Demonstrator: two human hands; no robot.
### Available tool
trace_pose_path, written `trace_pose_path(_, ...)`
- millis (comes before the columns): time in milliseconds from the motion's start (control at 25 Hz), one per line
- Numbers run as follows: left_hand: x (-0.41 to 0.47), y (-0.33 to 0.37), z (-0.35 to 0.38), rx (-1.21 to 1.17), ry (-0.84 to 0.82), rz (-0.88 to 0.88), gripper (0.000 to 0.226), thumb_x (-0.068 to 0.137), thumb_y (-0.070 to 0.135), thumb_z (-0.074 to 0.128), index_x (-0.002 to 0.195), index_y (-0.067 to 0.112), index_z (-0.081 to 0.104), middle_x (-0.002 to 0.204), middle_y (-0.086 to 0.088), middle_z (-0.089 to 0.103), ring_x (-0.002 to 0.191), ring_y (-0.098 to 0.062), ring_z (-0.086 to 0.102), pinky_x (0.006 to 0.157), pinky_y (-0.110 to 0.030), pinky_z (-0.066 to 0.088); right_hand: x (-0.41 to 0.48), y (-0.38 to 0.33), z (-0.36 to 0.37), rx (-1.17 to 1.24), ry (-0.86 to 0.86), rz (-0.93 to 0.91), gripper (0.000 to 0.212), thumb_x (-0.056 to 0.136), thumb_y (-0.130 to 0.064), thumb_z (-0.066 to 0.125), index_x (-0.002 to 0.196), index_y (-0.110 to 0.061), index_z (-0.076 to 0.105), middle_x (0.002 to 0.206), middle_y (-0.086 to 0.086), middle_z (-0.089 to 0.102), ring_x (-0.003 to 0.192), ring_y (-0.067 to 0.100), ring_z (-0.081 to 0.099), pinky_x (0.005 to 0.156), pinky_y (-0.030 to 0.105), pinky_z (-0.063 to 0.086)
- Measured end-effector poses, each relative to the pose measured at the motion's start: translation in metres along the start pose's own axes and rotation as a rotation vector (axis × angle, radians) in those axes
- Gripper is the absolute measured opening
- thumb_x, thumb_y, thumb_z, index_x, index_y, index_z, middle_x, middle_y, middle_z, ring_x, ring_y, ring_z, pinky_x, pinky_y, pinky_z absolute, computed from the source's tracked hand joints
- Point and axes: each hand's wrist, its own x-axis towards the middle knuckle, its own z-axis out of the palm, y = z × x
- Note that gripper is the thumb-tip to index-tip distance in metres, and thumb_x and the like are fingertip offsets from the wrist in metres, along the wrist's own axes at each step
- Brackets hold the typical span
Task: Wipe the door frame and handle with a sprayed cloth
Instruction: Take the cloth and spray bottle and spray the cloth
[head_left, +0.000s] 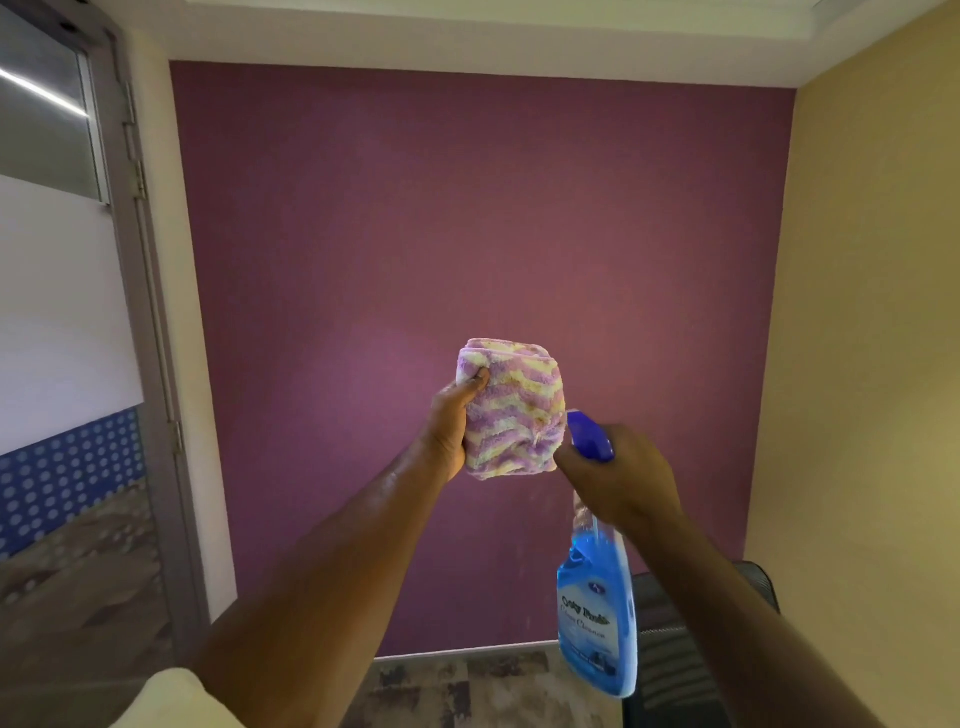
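Observation:
My left hand (454, 423) holds a folded fluffy cloth (514, 415) with purple and yellow stripes, raised in front of the purple wall. My right hand (623, 478) grips the neck of a spray bottle (597, 613) of blue liquid. Its blue nozzle sits just right of the cloth's lower edge and points at it. The grey door frame (150, 322) runs down the left side, with hinges on it. The door handle is not in view.
A glass door panel (62, 312) with a frosted band and blue dotted film fills the far left. The purple wall (467, 234) is straight ahead, a beige wall (872, 364) on the right. A dark chair (675, 649) stands at lower right.

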Motion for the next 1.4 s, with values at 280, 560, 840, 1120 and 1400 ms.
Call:
trace_pose_path(280,-0.003,-0.007,0.003,0.003,0.001,-0.026,0.046,0.093,0.044,0.069,0.127,0.014,0.068,0.116,-0.013,0.080,0.100,-0.032,0.079,0.073,-0.044,0.065,0.008,-0.003,-0.009,-0.009,0.016,0.030,0.039,0.070,-0.052,0.053,0.053,-0.018,0.047,0.045,-0.003,0.041,0.043,0.014,0.041,0.049,0.030,0.043)
trace_pose_path(560,-0.003,-0.015,0.009,0.008,0.004,-0.057,0.044,0.097,0.042,0.069,0.128,0.012,0.068,0.116,-0.015,0.079,0.101,-0.034,0.079,0.073,-0.045,0.065,0.005,-0.002,-0.005,0.028,0.051,-0.036,0.035,0.078,-0.040,0.063,0.054,-0.022,0.046,0.041,-0.009,0.041,0.041,0.009,0.038,0.047,0.025,0.040)
trace_pose_path(840,-0.004,-0.020,0.016,-0.008,0.009,-0.054,0.040,0.099,0.041,0.067,0.127,0.013,0.069,0.115,-0.013,0.080,0.099,-0.030,0.080,0.071,-0.040,0.065,-0.011,-0.005,0.014,-0.051,-0.068,-0.059,0.039,0.083,-0.044,0.063,0.055,-0.022,0.046,0.045,-0.007,0.039,0.044,0.011,0.040,0.048,0.026,0.041)
trace_pose_path(1120,-0.002,-0.031,0.012,-0.004,0.045,-0.072,0.042,0.099,0.042,0.066,0.129,0.012,0.068,0.119,-0.015,0.078,0.102,-0.033,0.078,0.073,-0.043,0.065,-0.027,0.027,0.026,-0.056,-0.072,-0.023,0.040,0.086,-0.039,0.067,0.056,-0.025,0.044,0.046,-0.007,0.040,0.041,0.009,0.040,0.046,0.017,0.033)
trace_pose_path(1400,-0.001,-0.081,0.006,-0.024,0.086,-0.160,0.046,0.100,0.035,0.065,0.136,0.006,0.065,0.132,-0.023,0.071,0.118,-0.042,0.070,0.092,-0.052,0.063,-0.076,0.119,0.053,-0.023,-0.101,0.174,0.039,0.080,-0.054,0.060,0.064,-0.019,0.057,0.053,0.000,0.057,0.045,0.011,0.050,0.050,0.024,0.041)
